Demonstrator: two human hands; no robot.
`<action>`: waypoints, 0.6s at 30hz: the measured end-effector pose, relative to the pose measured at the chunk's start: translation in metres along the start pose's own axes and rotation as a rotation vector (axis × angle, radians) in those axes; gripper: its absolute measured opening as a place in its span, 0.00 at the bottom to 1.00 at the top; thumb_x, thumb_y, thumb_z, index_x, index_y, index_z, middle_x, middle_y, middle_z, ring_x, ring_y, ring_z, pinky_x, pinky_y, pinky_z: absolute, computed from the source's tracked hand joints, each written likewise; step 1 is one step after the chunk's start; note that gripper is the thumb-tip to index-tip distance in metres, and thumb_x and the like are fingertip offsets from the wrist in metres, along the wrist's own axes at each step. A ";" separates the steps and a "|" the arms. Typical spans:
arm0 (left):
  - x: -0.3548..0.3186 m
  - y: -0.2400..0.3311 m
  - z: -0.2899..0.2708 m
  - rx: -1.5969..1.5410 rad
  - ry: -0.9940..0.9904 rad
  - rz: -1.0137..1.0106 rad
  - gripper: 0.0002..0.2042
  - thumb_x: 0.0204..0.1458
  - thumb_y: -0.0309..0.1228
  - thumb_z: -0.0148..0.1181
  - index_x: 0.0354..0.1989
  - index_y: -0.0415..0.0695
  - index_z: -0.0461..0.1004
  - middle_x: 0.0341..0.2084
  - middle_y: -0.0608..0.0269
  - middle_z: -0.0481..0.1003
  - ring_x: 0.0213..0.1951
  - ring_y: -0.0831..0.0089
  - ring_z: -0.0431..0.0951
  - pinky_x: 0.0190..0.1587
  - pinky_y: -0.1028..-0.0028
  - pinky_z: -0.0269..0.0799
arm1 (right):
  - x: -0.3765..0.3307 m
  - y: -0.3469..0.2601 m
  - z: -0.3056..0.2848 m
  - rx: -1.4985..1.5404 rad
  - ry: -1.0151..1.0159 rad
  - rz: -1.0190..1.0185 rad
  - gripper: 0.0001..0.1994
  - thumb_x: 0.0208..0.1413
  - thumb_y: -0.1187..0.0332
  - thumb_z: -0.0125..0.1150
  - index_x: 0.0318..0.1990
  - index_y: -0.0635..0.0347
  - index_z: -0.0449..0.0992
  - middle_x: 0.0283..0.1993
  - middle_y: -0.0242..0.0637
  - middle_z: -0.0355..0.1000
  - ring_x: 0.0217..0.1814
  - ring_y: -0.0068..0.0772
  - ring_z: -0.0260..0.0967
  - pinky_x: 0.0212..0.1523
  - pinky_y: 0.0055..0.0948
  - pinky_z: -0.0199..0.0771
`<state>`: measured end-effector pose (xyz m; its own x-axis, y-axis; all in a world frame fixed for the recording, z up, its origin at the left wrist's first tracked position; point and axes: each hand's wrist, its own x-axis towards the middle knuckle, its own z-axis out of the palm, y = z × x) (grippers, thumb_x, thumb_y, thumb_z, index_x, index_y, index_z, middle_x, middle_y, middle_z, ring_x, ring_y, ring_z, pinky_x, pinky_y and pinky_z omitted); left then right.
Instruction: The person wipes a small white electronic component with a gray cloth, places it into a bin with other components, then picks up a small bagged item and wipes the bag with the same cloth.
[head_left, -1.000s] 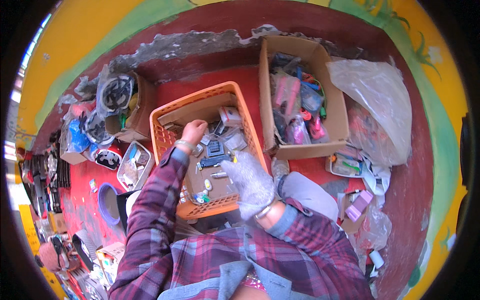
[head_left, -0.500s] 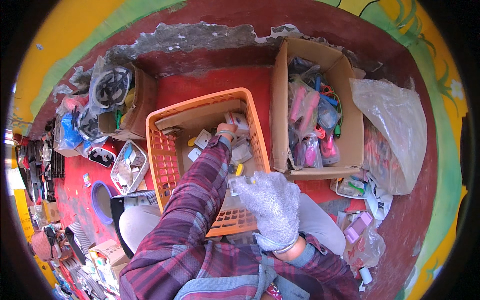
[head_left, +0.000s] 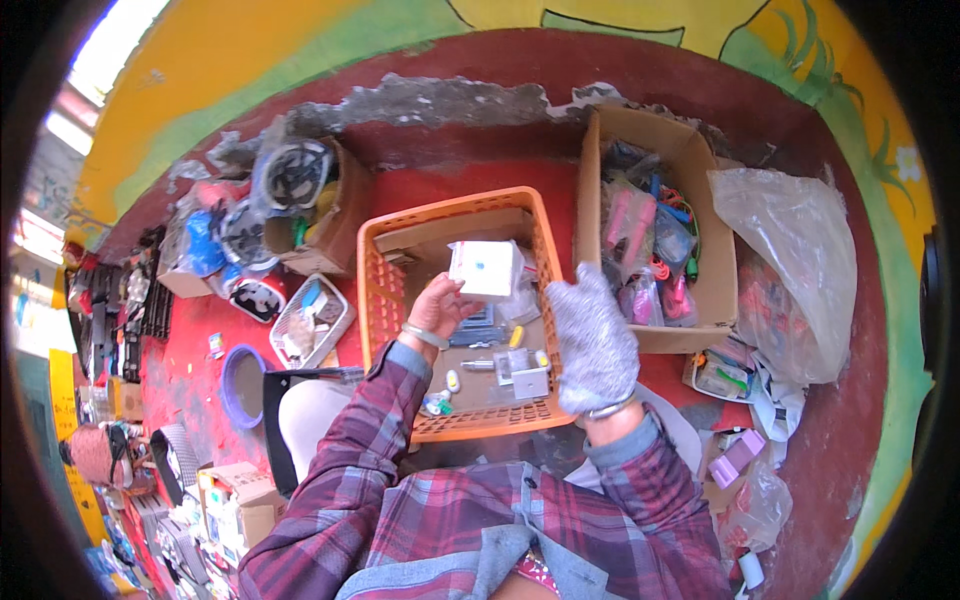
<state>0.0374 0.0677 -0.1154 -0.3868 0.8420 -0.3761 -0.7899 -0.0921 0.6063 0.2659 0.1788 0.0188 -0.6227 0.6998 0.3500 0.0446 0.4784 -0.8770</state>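
Note:
Bare, my left hand (head_left: 436, 306) is closed on the lower left corner of a small white box (head_left: 483, 268) in clear wrap, lifted over the orange basket (head_left: 480, 432). My right hand (head_left: 597, 350), in a grey knit glove, is at the basket's right rim with its fingers stretched out and nothing visible in them. Inside the basket lie a white square piece (head_left: 531, 384), a yellow piece (head_left: 516, 337), a small white-and-yellow piece (head_left: 453, 381), a green-and-white piece (head_left: 437, 403) and dark flat packs (head_left: 478, 330). Part of the basket's right wall is hidden behind the glove.
Right of the basket stands a cardboard box (head_left: 725, 285) of bagged pink and blue goods, beside a clear plastic sheet (head_left: 790, 250). Leftward are a white tray (head_left: 292, 345), a purple round tub (head_left: 232, 400) and another cardboard box (head_left: 350, 215). A peeling wall runs behind.
My left hand has come up from deep in the basket, drawing back toward me with the white box. My gloved right hand has moved right and up to the basket's rim.

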 end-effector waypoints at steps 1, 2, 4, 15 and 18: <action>-0.026 0.011 0.019 -0.004 -0.025 0.032 0.11 0.45 0.28 0.56 0.38 0.44 0.66 0.39 0.59 0.72 0.44 0.64 0.72 0.48 0.60 0.69 | 0.001 0.011 0.003 -0.021 0.063 -0.021 0.16 0.48 0.77 0.52 0.47 0.62 0.71 0.52 0.46 0.65 0.55 0.41 0.64 0.55 0.29 0.63; -0.054 0.019 0.042 -0.010 -0.044 0.058 0.13 0.45 0.29 0.55 0.41 0.43 0.67 0.41 0.58 0.72 0.44 0.63 0.73 0.47 0.61 0.69 | 0.001 0.021 0.005 -0.111 0.098 -0.049 0.16 0.49 0.76 0.52 0.48 0.63 0.71 0.53 0.45 0.64 0.56 0.41 0.63 0.57 0.29 0.61; -0.090 0.027 0.057 -0.046 -0.011 0.101 0.16 0.47 0.31 0.54 0.45 0.42 0.67 0.43 0.58 0.72 0.44 0.66 0.73 0.45 0.66 0.70 | 0.010 0.017 0.009 -0.418 0.106 -0.136 0.15 0.49 0.75 0.53 0.47 0.63 0.71 0.55 0.45 0.64 0.58 0.40 0.61 0.59 0.29 0.59; -0.161 0.054 0.081 -0.124 0.123 0.155 0.21 0.53 0.42 0.50 0.51 0.40 0.67 0.45 0.57 0.72 0.48 0.65 0.71 0.54 0.62 0.63 | 0.003 -0.036 0.089 -0.306 -0.217 -0.177 0.23 0.53 0.66 0.51 0.57 0.59 0.61 0.55 0.42 0.62 0.58 0.38 0.59 0.60 0.30 0.56; -0.156 0.052 0.104 -0.169 -0.037 0.234 0.23 0.58 0.47 0.41 0.52 0.42 0.66 0.49 0.59 0.70 0.50 0.65 0.70 0.56 0.66 0.63 | -0.021 -0.009 0.139 -0.168 -0.081 -0.285 0.26 0.47 0.57 0.59 0.53 0.59 0.65 0.55 0.41 0.64 0.58 0.39 0.60 0.59 0.33 0.57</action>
<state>0.1064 -0.0128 0.0477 -0.5530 0.8057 -0.2122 -0.7505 -0.3711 0.5469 0.1700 0.0863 -0.0264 -0.6881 0.4841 0.5405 -0.0165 0.7343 -0.6787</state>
